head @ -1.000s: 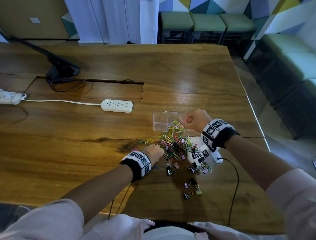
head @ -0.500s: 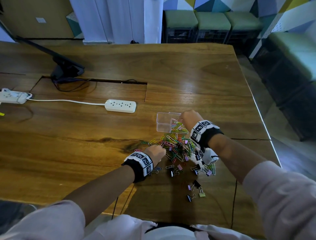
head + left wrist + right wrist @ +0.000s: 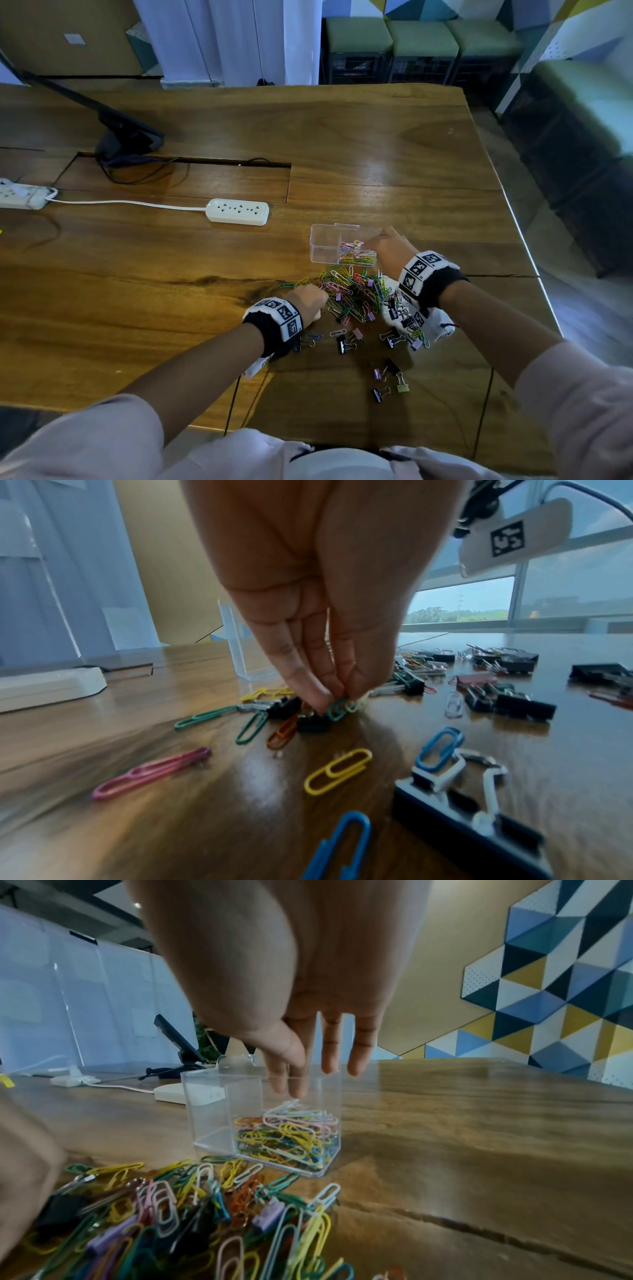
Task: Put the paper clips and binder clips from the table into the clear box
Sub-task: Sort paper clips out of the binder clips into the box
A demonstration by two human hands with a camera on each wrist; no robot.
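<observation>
A small clear box (image 3: 325,243) of hard, glossy plastic stands on the polished wooden table (image 3: 376,144), its straight walls split into two compartments by a thin divider. The compartment nearer the right hand (image 3: 387,245) holds a tangled heap of bent-wire paper clips (image 3: 291,1134) in yellow, pink, blue and green; the other compartment looks bare. The right hand hangs over that filled compartment with its fingers (image 3: 330,1053) straight, spread and pointing down, released and gripping nothing, two fingertips dipping just inside the rim. In front of the box, a loose pile of paper clips (image 3: 352,291) in many colours lies spread on the wood, mixed with small binder clips (image 3: 346,344), black and lilac, with folded metal bodies and looped wire handles; a few more binder clips lie apart, nearer the person. The left hand (image 3: 308,303) is at the pile's left edge, fingertips (image 3: 320,693) pressed together and pinching a green paper clip (image 3: 337,708), with a pale one beside it, just above the table. A white power strip (image 3: 238,211) with a rounded plastic shell lies to the left of the box, well apart.
</observation>
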